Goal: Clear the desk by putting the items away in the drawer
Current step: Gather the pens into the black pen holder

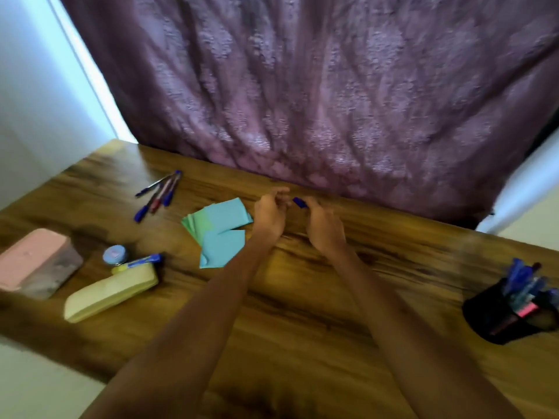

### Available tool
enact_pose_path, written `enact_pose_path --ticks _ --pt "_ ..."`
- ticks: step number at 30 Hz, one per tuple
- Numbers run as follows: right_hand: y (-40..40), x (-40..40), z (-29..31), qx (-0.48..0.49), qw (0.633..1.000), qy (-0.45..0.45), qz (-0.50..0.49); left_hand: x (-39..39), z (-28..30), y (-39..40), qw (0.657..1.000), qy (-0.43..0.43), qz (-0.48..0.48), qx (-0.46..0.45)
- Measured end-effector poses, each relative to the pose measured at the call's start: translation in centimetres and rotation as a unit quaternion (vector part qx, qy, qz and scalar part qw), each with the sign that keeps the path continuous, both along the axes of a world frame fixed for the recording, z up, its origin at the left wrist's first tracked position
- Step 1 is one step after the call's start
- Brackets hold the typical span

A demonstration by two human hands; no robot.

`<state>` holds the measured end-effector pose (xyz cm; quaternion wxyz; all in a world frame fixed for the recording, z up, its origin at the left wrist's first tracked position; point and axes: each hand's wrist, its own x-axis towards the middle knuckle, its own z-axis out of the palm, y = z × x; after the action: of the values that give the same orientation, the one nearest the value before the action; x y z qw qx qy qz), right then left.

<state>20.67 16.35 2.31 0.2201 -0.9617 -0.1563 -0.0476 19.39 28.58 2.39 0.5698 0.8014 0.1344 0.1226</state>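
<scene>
Both my hands reach to the far middle of the wooden desk point(302, 297). My right hand point(323, 225) pinches a small blue pen or cap point(299, 202) at its fingertips. My left hand point(270, 214) has curled fingers close beside it; the blur hides whether it touches the blue thing. Blue and green paper sheets point(220, 231) lie fanned just left of my left hand. Several pens point(158, 195) lie at the far left. No drawer is in view.
A pink box point(36, 263), a small round jar point(114, 254), a blue-yellow tube point(139, 262) and a yellow case point(112, 293) sit at the left. A black cup of pens point(511, 313) stands at the right edge. A purple curtain point(317, 86) hangs behind the desk.
</scene>
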Motion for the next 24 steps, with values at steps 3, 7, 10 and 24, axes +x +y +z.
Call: enact_pose_path --ticks 3,7,10,24 --pt "5.5 0.3 0.0 0.088 0.995 0.044 -0.004 -1.1 -0.2 6.4 0.995 0.011 0.072 0.061" --pt "14.2 1.3 -0.8 0.19 0.969 0.157 -0.026 -1.3 -0.9 15.8 0.985 0.056 0.135 0.086" --pt "20.2 2.8 -2.1 0.242 0.945 0.21 -0.061 -1.4 -1.3 22.0 0.977 0.074 0.15 0.129" --pt "30.2 7.1 -4.0 0.37 0.84 0.351 -0.187 6.1 -5.2 34.6 0.937 0.161 0.1 0.295"
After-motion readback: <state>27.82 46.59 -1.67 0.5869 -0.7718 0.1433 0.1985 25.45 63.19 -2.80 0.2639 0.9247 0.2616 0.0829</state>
